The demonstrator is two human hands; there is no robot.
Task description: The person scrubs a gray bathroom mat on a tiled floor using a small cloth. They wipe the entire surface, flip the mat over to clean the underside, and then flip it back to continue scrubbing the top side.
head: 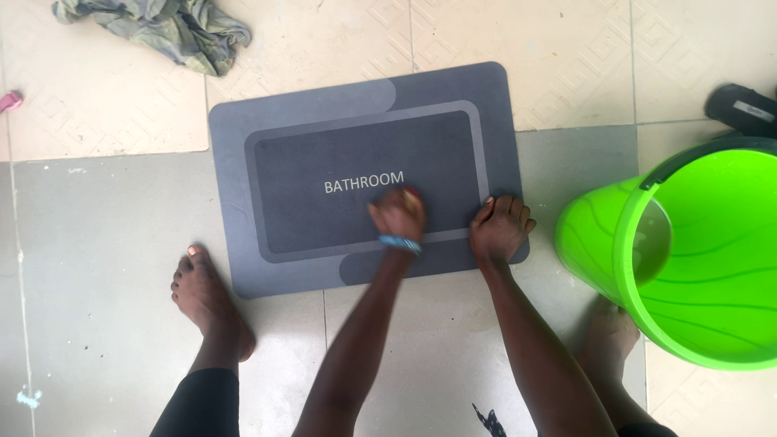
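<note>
Scrubbing the grey mat [364,174] on the tiled floor | left hand [398,214] blurred, fist closed, maybe on something small, cannot tell | right hand [500,229] flat, pinning mat's edge | best to press hard so it stays put | green bucket [688,251] beside.

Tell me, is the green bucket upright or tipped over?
Upright. The green bucket stands on the floor beside the grey mat, its open mouth facing up at the camera, with water inside.
</note>
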